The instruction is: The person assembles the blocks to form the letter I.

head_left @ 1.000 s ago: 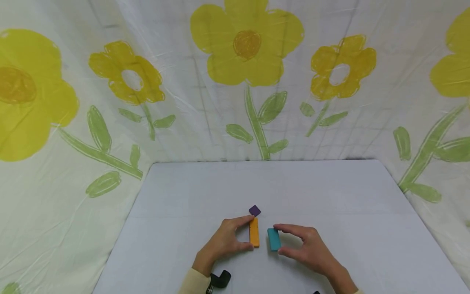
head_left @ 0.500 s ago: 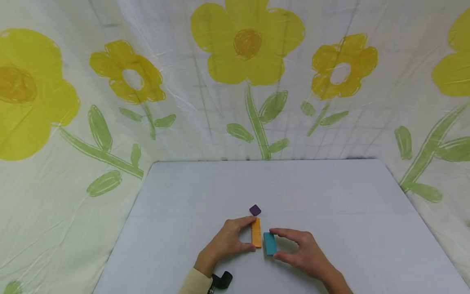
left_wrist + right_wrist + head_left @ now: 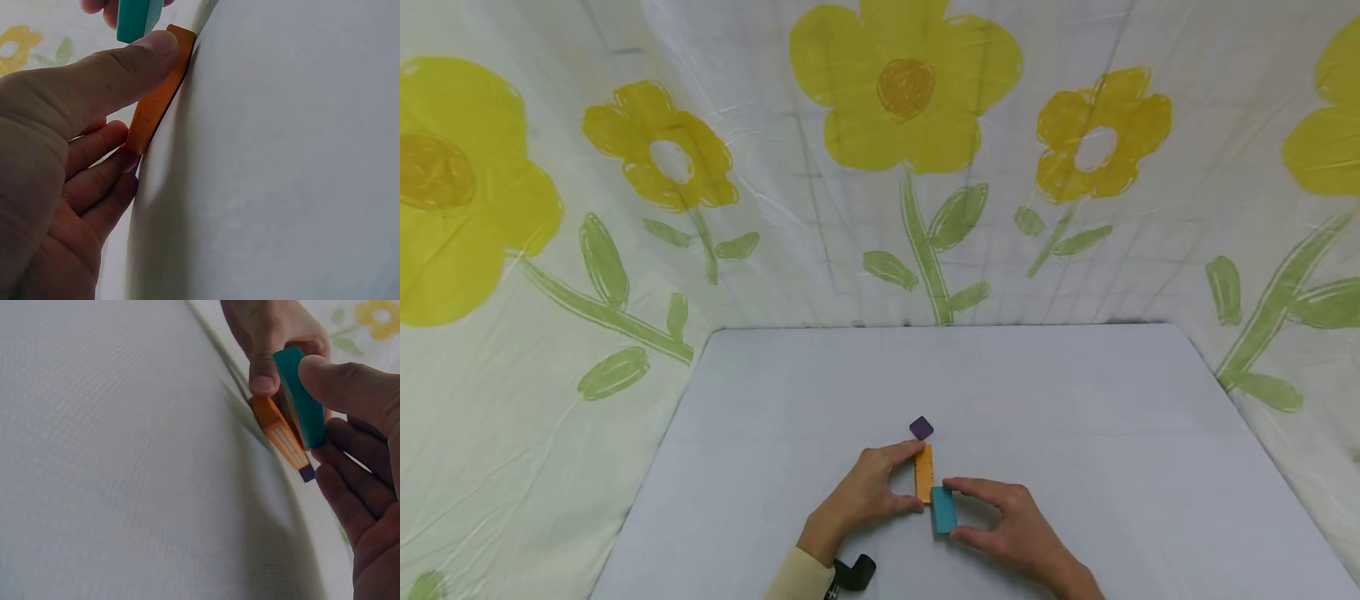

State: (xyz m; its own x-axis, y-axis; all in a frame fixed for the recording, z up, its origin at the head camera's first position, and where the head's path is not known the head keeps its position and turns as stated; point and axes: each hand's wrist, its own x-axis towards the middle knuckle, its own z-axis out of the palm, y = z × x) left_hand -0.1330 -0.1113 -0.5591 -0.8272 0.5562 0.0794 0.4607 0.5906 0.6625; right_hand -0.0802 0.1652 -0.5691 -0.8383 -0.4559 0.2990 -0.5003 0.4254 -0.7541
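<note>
Teal rectangular block (image 3: 943, 511) and long, slim orange block (image 3: 924, 475), both pinched, at lower centre of the head view.
The white tabletop (image 3: 1075, 400) spreads left and right of them, its far edge at mid-height. The right hand (image 3: 1018, 533), thumb and fingertips parted by the teal block's length, grips its ends; the left hand (image 3: 865, 487) spans the orange block likewise. Just beyond sits a small purple square block (image 3: 922, 427). The right wrist view alone shows the orange block's pale, striped side.

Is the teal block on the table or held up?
Held up: wrist views show the right hand gripping the teal block above the table.
</note>
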